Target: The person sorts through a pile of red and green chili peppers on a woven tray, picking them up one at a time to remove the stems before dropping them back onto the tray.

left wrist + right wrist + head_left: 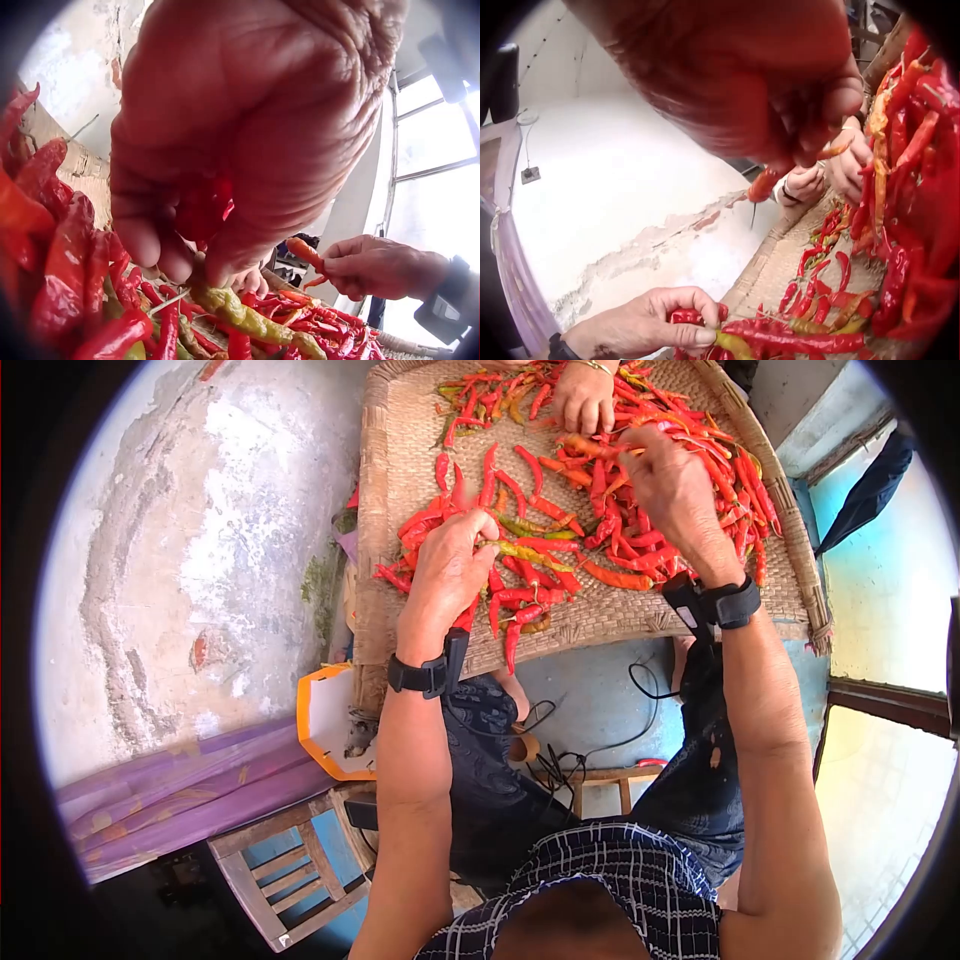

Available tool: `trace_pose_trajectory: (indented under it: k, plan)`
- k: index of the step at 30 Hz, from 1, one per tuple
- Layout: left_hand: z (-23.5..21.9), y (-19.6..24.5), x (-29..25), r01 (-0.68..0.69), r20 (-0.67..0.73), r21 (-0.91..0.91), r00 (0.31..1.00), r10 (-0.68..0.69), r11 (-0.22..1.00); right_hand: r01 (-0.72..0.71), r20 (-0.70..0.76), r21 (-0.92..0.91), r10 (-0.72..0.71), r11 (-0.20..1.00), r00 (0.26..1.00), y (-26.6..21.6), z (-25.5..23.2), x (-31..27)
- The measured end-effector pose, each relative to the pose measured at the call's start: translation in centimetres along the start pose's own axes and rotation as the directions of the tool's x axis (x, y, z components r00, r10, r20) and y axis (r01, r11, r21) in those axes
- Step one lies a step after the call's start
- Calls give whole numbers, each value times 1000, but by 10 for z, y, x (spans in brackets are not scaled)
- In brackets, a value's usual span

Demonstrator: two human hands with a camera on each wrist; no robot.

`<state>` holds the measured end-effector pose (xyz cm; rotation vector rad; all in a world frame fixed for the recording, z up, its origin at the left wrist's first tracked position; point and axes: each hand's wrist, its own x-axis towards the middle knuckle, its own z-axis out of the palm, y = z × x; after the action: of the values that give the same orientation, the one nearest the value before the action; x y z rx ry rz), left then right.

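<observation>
A wide woven tray (405, 425) carries a spread of red, orange and green chili peppers. My left hand (450, 565) pinches a yellow-green chili pepper (259, 319) between thumb and fingers, over the left group of peppers. In the left wrist view, a red chili pepper (201, 214) shows inside the curled fingers of that hand. Above the larger heap (650, 545), my right hand (675, 490) grips an orange-red chili pepper (763, 185), whose ends stick out from the fingers. The curled right fingers hide its middle.
Another person's hand (585, 398) reaches among peppers at the tray's far side. A peeling wall (230, 490) stands at the left, a window (890, 560) at the right. Below are a wooden chair (275, 875), an orange-edged container (335, 725) and loose cables (565, 760).
</observation>
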<state>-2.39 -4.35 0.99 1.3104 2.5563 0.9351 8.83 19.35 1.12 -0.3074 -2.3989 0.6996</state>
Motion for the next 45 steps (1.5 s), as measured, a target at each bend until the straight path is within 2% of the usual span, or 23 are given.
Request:
trace_pose_trajectory:
  k: [2,4,6,8,9,17,19,20,22,25,28,29,32,33,35,36,38,39,40,41,42,43,45]
  plan:
    - [1,4,0,-9,-3,-13,1000,9,1000,-127,-115,-41,122,991,986,-1,-8,4]
    - [3,11,2,-92,-65,-90,994,86,992,-119,-87,25,121,993,989,-5,-1,0]
    - [6,15,5,-90,-66,-99,994,84,991,46,153,256,-88,966,984,-10,17,-12]
    - [7,21,7,-86,-67,-108,995,79,990,-36,426,323,-111,946,898,-30,19,-23]
    - [7,25,7,-76,-74,-126,995,68,989,-11,457,286,-126,958,881,-32,25,-27]
    - [14,19,9,-83,-90,-193,994,66,978,-78,441,285,-58,955,896,-32,34,-33]
    - [13,19,11,192,46,-518,979,-198,834,-77,446,399,-120,914,887,-33,34,-32]
    - [12,19,11,194,45,-518,979,-200,833,-77,448,400,-122,913,886,-33,32,-31]
    - [7,17,12,189,-75,-594,955,-287,782,-366,646,511,-67,778,761,-41,20,-26]
    - [3,12,14,196,-99,-673,931,-350,713,-424,681,581,-130,695,721,-33,8,-17]
    - [3,6,14,188,-80,-755,924,-373,628,-443,641,602,-70,665,764,-24,-4,-6]
    - [4,4,13,183,-50,-763,939,-340,620,-397,532,708,-72,584,844,-16,-1,-8]
    - [2,16,11,198,10,-763,956,-294,616,-466,468,721,136,513,873,-8,-8,3]
    - [2,22,11,216,42,-753,958,-283,621,-466,467,721,136,513,874,-5,-5,6]
    - [4,28,11,226,68,-730,963,-259,646,-339,226,919,437,200,871,2,2,7]
    - [6,30,11,233,96,-704,967,-236,670,-339,225,919,439,200,870,1,3,6]
    - [8,30,12,225,114,-694,972,-204,684,-444,245,835,505,324,828,-2,7,4]
    - [9,29,11,232,157,-679,973,-170,696,-487,277,736,448,470,850,-9,8,1]
    - [10,29,11,238,201,-664,970,-137,709,-426,321,576,285,698,903,-23,0,-2]
    - [13,30,10,232,209,-663,970,-121,712,-237,245,557,115,796,963,-18,16,-7]
    - [14,32,10,233,210,-663,970,-122,712,-34,177,521,-69,853,982,-22,25,-10]
    - [15,36,10,227,226,-645,969,-102,730,-36,179,522,-68,852,982,-21,27,-13]
    - [15,42,10,241,255,-580,961,-108,778,-151,462,528,-133,836,877,-24,26,-19]
